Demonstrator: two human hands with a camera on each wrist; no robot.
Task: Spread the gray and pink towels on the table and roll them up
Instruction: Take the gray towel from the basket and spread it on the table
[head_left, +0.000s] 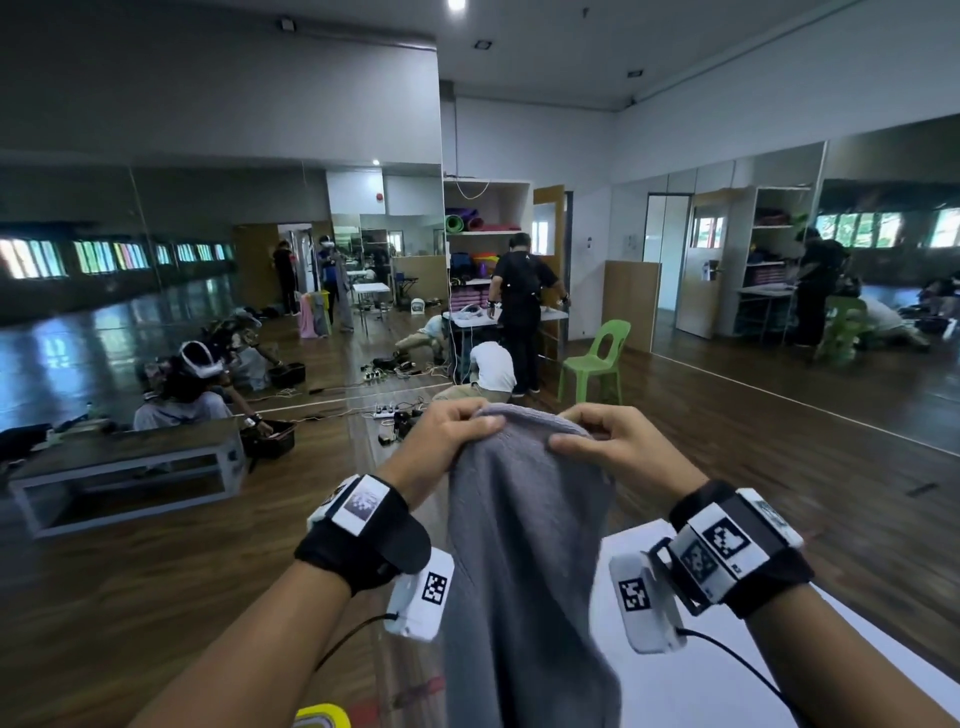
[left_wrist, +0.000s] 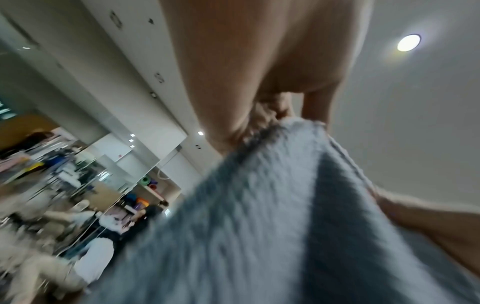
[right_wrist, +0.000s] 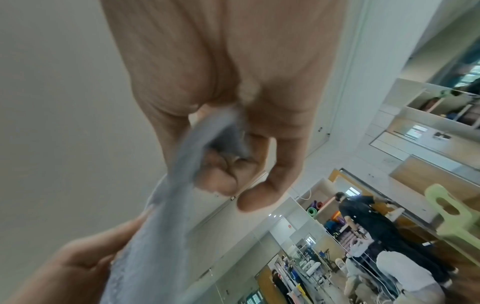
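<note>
I hold the gray towel (head_left: 524, 545) up in front of me, and it hangs down in long folds over the white table (head_left: 717, 691). My left hand (head_left: 447, 441) pinches the towel's top edge on the left, and my right hand (head_left: 608, 441) pinches the same edge on the right, close beside it. In the left wrist view the gray towel (left_wrist: 259, 216) fills the lower frame beneath my left hand (left_wrist: 259, 115). In the right wrist view my right hand (right_wrist: 221, 156) has its fingers curled round the towel's edge (right_wrist: 166, 205). No pink towel is in view.
A yellow object (head_left: 322, 717) peeks in at the bottom edge, left of the towel. A low wooden bench (head_left: 124, 467) stands on the floor to the left. Further back are a green chair (head_left: 597, 358), cables on the floor, and several people at a table.
</note>
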